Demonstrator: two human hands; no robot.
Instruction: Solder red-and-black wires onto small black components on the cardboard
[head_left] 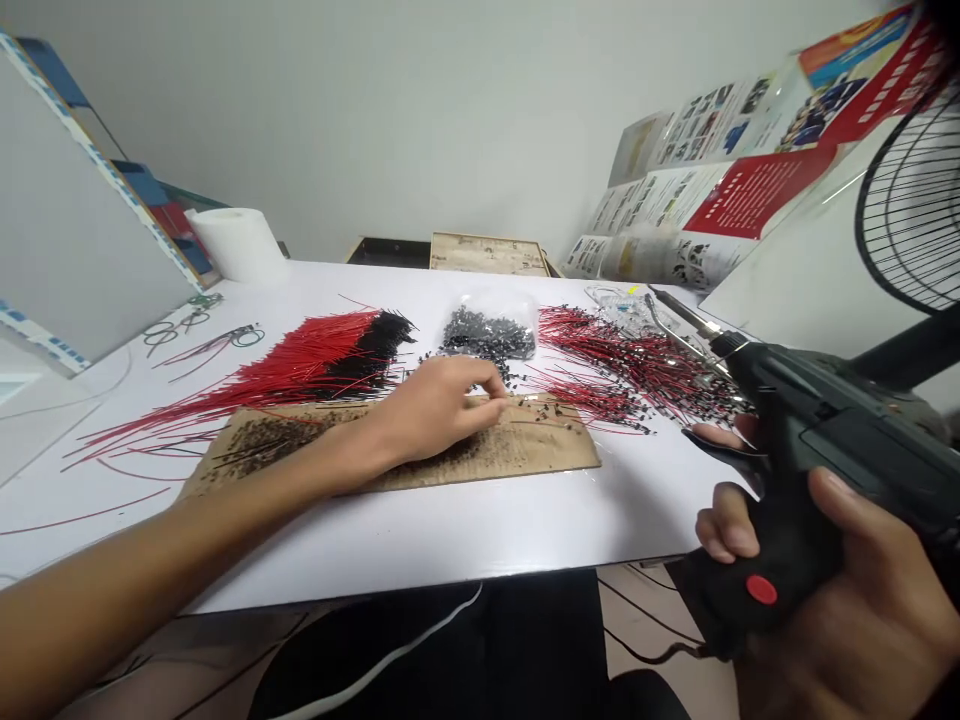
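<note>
My left hand [442, 408] hovers over or rests on a stained cardboard strip [547, 450], its fingers curled and thumb near the index finger. Whatever sits between those fingertips is too small to make out. In my right hand [877, 590] is a black soldering gun [840, 400] with a red button, its pointed metal tip aimed up and left. Red wires [292, 360] and black wires [375, 350] lie in a dense pile behind the cardboard. Small black parts fill a clear plastic bag [487, 330] and spill out in front of it.
Red wires with small dark ends [645, 365] spread at the right of the white table [450, 535]. At the left are a white roll [238, 245] and looped wires [217, 340]. A fan [915, 210] stands far right. A pale cable [390, 655] hangs below the table edge.
</note>
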